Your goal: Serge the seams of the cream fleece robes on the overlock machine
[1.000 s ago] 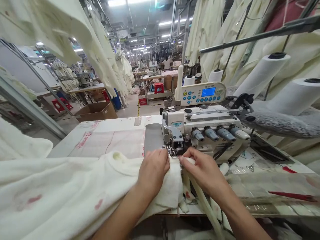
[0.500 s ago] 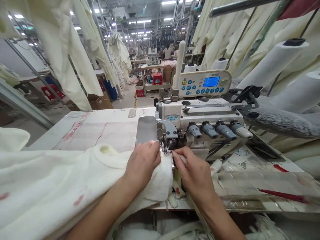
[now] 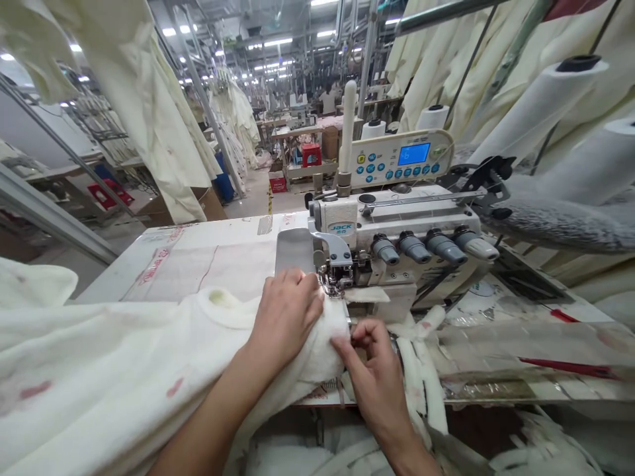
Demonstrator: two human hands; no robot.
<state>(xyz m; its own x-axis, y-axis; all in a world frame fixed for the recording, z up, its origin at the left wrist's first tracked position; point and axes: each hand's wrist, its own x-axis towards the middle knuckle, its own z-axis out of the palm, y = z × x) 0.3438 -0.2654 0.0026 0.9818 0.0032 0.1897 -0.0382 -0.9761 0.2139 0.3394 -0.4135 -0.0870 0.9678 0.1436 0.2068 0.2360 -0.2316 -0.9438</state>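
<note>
- Cream garment (image 3: 124, 350) with small red marks: spread over the left and front of the counter (image 3: 253, 228), its near part draping over the front edge, its right end beside the presser foot (image 3: 334, 283).
- Left hand (image 3: 288, 305): palm down on the garment, fingers bent against the cloth just left of the presser foot; whether they pinch or merely press cannot be told.
- Right hand (image 3: 373, 362): at the garment's right edge, fingers curled, thumb against the cloth; whether the edge is gripped cannot be told.
- Sewing machine (image 3: 397, 218), lettered JACK: behind the hands, with four tension knobs along its front.
- Pale cloth strip (image 3: 368, 295): just right of the presser foot.
- Cut strips (image 3: 419, 377): bunched to the right of the right hand.
- Slender red tool (image 3: 565, 366): lying farther right.
- Control panel (image 3: 384, 160) with lit blue display: above the machine.
- White thread cones (image 3: 540, 109): right rear.
- Pale garments (image 3: 153, 119): hanging on both sides of the aisle.
</note>
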